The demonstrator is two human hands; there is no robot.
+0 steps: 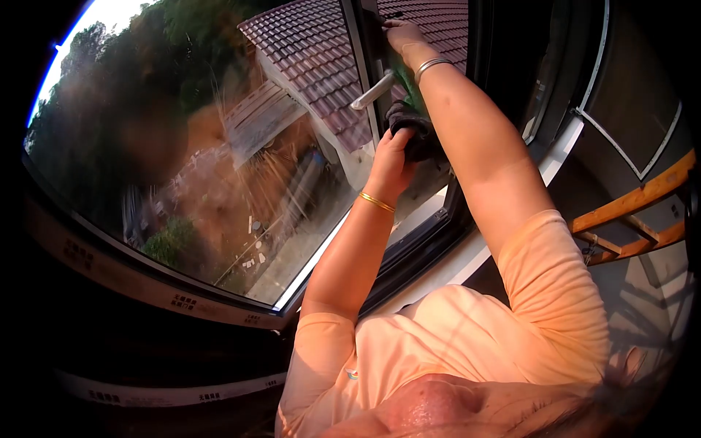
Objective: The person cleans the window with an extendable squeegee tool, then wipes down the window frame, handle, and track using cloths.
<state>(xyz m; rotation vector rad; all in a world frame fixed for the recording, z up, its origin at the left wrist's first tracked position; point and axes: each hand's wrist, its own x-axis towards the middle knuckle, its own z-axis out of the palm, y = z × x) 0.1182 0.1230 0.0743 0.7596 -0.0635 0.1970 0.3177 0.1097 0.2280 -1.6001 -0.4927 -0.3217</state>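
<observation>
My left hand [393, 162], with a gold bracelet at its wrist, is closed around a bunched black item [411, 130] that looks like cloth or a glove. Just above it shows a strip of green material [411, 91], partly hidden by my right forearm. My right hand [404, 35], with silver bangles at the wrist, reaches high to the dark upright window frame [359, 47]. Its fingers are bent at something dark that I cannot make out. The pale window handle [372, 90] sticks out left of both hands, apart from them.
A large glass pane [182, 146] fills the left, with a tiled roof [310, 55], bare soil and trees outside. The window's lower frame [168, 296] carries printed tape. At the right is an orange wooden ladder-like frame [635, 201].
</observation>
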